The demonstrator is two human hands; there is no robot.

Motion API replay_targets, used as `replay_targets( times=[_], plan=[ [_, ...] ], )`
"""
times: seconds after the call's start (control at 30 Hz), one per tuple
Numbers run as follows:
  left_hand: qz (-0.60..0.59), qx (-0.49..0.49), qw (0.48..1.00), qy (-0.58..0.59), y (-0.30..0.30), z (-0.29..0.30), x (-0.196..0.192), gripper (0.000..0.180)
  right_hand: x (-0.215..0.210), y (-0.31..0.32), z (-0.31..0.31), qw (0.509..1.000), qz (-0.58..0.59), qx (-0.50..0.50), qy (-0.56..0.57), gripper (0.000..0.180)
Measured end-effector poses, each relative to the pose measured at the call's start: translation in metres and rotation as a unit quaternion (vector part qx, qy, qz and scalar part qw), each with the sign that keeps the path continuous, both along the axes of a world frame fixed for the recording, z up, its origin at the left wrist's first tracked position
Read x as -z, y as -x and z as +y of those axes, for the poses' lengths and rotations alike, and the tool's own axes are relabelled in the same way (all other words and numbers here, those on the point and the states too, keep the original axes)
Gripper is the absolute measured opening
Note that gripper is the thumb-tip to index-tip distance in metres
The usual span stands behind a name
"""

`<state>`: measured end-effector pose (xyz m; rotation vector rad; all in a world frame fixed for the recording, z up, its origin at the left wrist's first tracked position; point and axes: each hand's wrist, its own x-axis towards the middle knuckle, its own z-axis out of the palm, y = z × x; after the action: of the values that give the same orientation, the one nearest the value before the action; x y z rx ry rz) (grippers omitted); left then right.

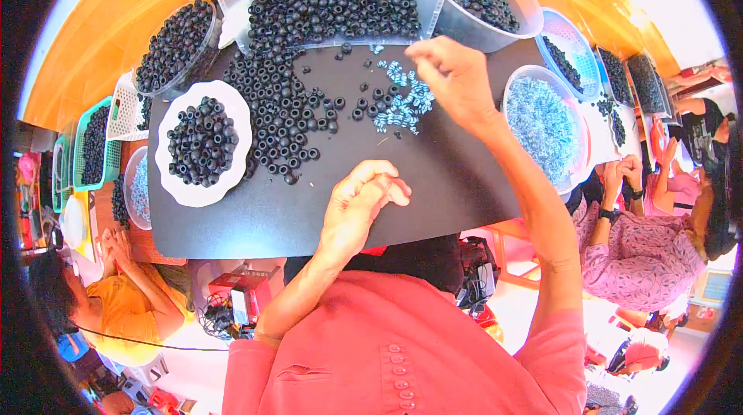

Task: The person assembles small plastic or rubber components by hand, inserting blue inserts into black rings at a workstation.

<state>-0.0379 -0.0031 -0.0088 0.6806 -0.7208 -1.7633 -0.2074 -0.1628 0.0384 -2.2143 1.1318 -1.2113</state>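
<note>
Head view: right hand (457,78) pinch contents too small to tell, blue beads (402,97) just left; left hand (360,202) loosely curled, lower centre

Matt black beads (282,105) lie on a smooth dark tabletop (433,183) beside clear glossy plastic tubs (576,132) and a white plate (236,117).

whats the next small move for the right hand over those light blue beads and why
Probably lower the right hand slightly and pinch one bead from the light blue beads. Its fingertips hover right at that loose cluster on the black mat, while the left hand waits near the mat's front edge, fingers curled.
</note>
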Motion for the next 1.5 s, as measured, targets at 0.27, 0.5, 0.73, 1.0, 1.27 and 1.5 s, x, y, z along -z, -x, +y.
replay_targets(
  times=[0.27, 0.5, 0.73, 1.0, 1.27, 1.5],
  plan=[
    [0.084, 0.017, 0.996, -0.036, -0.003, -0.001, 0.001, 0.019, 0.017, -0.012, -0.031, 0.985, 0.165, -0.047, 0.009, 0.014],
    [0.079, 0.023, 0.996, -0.034, -0.003, -0.001, -0.001, 0.019, 0.016, -0.017, -0.025, 0.977, 0.203, -0.013, -0.063, 0.017],
    [0.088, 0.023, 0.996, -0.019, -0.002, 0.000, 0.000, 0.018, 0.018, -0.031, -0.040, 0.982, 0.190, -0.012, -0.012, 0.017],
    [0.074, 0.022, 0.997, -0.020, -0.003, 0.000, -0.001, 0.017, 0.011, -0.023, -0.038, 0.987, 0.152, -0.002, -0.050, 0.018],
    [0.057, 0.020, 0.997, -0.038, -0.003, 0.000, -0.006, 0.016, 0.012, -0.047, -0.044, 0.957, 0.269, -0.104, 0.034, 0.014],
    [0.023, 0.025, 0.999, -0.012, -0.003, 0.000, -0.003, 0.016, 0.011, -0.055, -0.049, 0.966, 0.243, -0.085, -0.010, 0.016]
  ],
)
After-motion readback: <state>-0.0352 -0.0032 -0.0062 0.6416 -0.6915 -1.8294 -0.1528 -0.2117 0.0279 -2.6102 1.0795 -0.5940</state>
